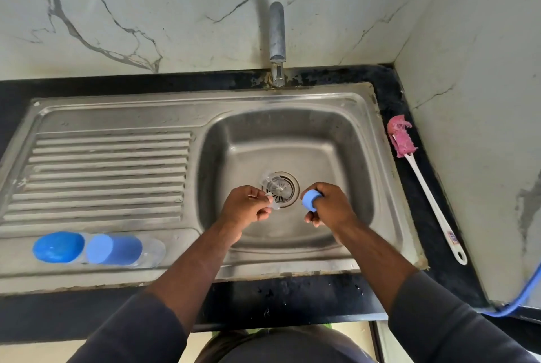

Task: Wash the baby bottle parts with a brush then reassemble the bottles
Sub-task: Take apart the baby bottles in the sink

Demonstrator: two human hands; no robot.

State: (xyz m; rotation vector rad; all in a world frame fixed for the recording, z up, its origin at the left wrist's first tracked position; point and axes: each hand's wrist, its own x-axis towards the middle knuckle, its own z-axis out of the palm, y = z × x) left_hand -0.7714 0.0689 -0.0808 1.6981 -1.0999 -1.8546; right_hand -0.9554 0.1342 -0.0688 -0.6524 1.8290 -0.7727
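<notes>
Two hands (244,207) (329,207): one ring (310,200), one nipple (272,202)

A steel tap (277,37) stands behind the sink (117,112), set in a black counter (292,298), blue hose (519,302) at far right.

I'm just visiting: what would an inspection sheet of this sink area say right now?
Surface: steel sink set in a black counter.
Job's things: bottle and blue cap lie on the drainboard; clear part by the drain; pink-headed brush on the counter, right.
Clutter: nothing seen.
Hands: left hand pinches a small clear piece; right hand grips a blue ring.
Cables: blue cable, right edge.
Surroundings: marble wall; tap, no water seen.
</notes>
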